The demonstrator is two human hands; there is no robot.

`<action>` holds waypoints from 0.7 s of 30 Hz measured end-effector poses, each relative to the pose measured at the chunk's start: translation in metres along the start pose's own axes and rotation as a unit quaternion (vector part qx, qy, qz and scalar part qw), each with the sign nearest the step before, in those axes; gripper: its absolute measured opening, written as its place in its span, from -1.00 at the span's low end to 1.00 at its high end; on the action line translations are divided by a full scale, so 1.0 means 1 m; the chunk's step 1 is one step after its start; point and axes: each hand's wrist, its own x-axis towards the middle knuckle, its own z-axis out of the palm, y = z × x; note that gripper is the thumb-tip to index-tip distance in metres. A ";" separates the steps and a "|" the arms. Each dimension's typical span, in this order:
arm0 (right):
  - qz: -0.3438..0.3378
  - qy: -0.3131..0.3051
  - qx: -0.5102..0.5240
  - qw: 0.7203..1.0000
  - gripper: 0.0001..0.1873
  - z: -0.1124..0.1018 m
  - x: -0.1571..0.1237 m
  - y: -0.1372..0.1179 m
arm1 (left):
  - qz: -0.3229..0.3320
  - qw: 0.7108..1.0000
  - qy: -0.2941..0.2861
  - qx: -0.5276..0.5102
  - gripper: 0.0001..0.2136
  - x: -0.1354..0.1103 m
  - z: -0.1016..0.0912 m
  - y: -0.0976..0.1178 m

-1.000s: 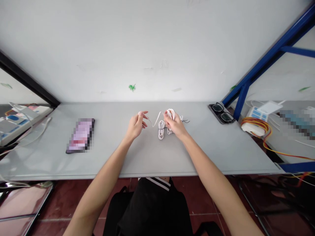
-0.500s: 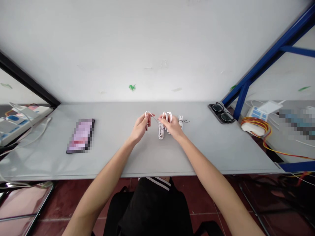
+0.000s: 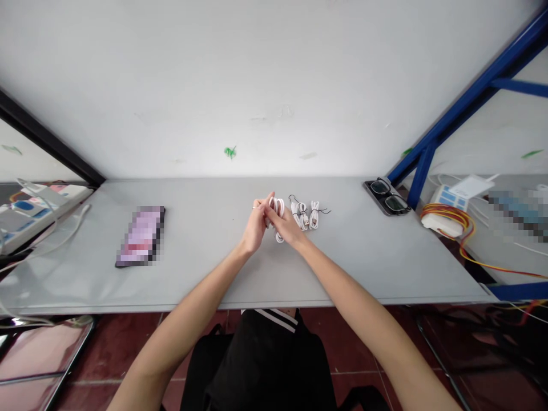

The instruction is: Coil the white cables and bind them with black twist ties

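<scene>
A white cable (image 3: 278,205), gathered into loops, is held between my two hands above the table. My right hand (image 3: 286,221) is closed around the loops, thumb on top. Pressed up against it, my left hand (image 3: 257,220) pinches part of the same cable. Just right of my hands lie two white cable bundles, the nearer bundle (image 3: 300,216) and the farther bundle (image 3: 314,215), each bound with a thin black tie. The end of another white bundle (image 3: 279,237) shows beneath my hands, its upper part hidden.
On the left of the grey table (image 3: 201,274) lies a phone (image 3: 140,236) with a blurred screen. Glasses (image 3: 389,195) rest on a dark case at the right rear. Power strips stand at both sides, with a yellow-red cable coil (image 3: 447,214) on the right. A blue frame (image 3: 422,171) borders the right.
My right hand has moved left with the looped cable and now meets my left hand. The stretch of cable between them has closed up, and the bundles on the right are uncovered.
</scene>
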 end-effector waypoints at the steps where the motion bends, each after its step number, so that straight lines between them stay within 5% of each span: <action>1: 0.004 0.007 0.008 1.000 -0.51 0.001 0.000 0.000 | 0.002 1.000 -0.006 0.005 -0.56 -0.001 0.001 0.001; 9: -0.014 0.073 0.080 0.994 -0.59 0.001 0.006 0.011 | 0.053 0.993 -0.102 0.028 -0.50 0.003 -0.009 -0.001; 13: 0.001 0.133 0.108 0.985 -0.62 -0.002 0.009 0.016 | 0.096 0.990 -0.092 0.050 -0.26 -0.002 -0.006 -0.003; 16: 0.014 0.162 0.080 0.983 -0.58 -0.006 0.008 0.014 | 0.142 0.975 -0.055 0.160 -0.21 -0.005 -0.005 -0.004; 21: -0.021 0.120 0.027 0.992 -0.51 -0.007 0.002 0.004 | 0.141 0.960 -0.081 0.227 -0.14 -0.004 -0.006 -0.005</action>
